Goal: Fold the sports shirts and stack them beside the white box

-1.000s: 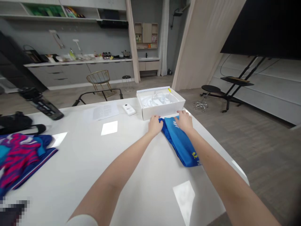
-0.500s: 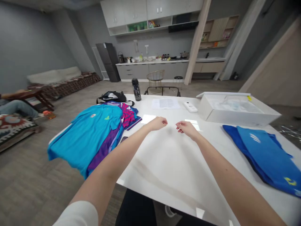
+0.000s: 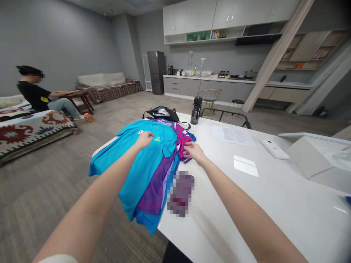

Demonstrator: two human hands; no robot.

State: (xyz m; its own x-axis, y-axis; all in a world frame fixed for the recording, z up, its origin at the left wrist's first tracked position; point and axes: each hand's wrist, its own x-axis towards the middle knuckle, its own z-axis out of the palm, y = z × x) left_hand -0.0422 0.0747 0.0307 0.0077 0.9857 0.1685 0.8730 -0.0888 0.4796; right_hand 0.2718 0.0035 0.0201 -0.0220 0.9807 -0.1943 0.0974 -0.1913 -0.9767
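A turquoise T-shirt [image 3: 134, 153] lies spread on top of a pile at the table's left end, its lower part hanging over the edge. Under it show a purple garment [image 3: 156, 186] and a pink-and-navy striped garment [image 3: 182, 138]. My left hand [image 3: 144, 139] is over the T-shirt's chest, fingers loosely bent and apart, with nothing in them; whether it touches the cloth I cannot tell. Beside the striped garment, my right hand [image 3: 195, 152] is open, its fingers spread towards the pile. At the far right edge, only a sliver of blue cloth [image 3: 348, 199] shows.
A black bag [image 3: 164, 113] and a dark bottle [image 3: 196, 110] stand behind the pile. A blurred-out flat object [image 3: 181, 195] lies near the front edge. Papers [image 3: 233, 135], a white device [image 3: 275, 149] and a white box [image 3: 315, 157] are rightward. Another person [image 3: 35, 91] sits far left.
My hands have let go of the folded blue garment by the box and moved left to the clothes pile. The view has swung left with them, so the blue garment is nearly out of sight.
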